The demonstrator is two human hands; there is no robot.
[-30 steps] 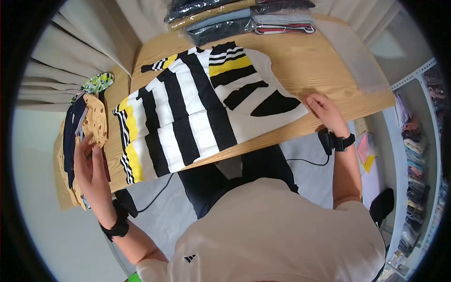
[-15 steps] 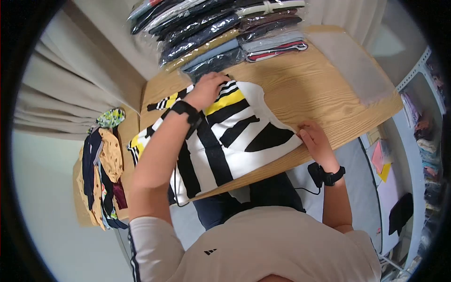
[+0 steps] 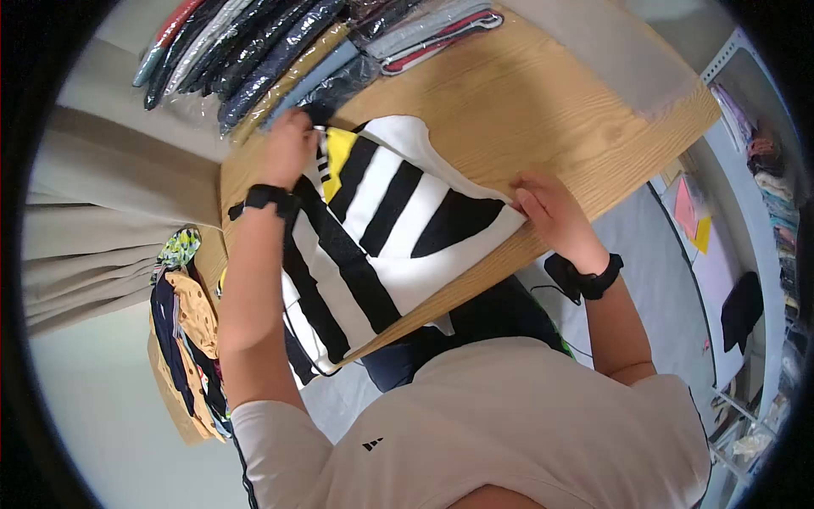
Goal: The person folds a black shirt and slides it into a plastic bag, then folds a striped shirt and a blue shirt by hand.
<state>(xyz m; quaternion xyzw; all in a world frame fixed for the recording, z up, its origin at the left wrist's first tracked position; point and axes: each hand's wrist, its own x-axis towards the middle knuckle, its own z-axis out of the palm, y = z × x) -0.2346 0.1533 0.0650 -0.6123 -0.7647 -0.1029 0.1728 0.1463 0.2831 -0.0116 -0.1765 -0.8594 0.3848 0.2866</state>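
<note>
A knit sweater (image 3: pixel 398 212) with black and white stripes and a yellow patch lies on the wooden table, its near edge along the table's front edge. My left hand (image 3: pixel 292 148) is closed on the sweater's far left part, beside the yellow patch; its fingertips are slightly blurred. At the right corner, my right hand (image 3: pixel 551 212) pinches the white edge between thumb and fingers. Both wrists wear black bands. My left forearm covers part of the sweater's left side.
Stacks of folded clothes in clear bags (image 3: pixel 288 68) stand at the back of the wooden table (image 3: pixel 543 110). A translucent sheet (image 3: pixel 619 59) lies at the back right. Loose clothes (image 3: pixel 186 331) are piled at left. A shelf with clothes (image 3: pixel 767 187) is at right.
My left hand has moved left with the sweater's far part, and less of the yellow patch shows. My right hand stays at the corner. The view has shifted and tilted.
</note>
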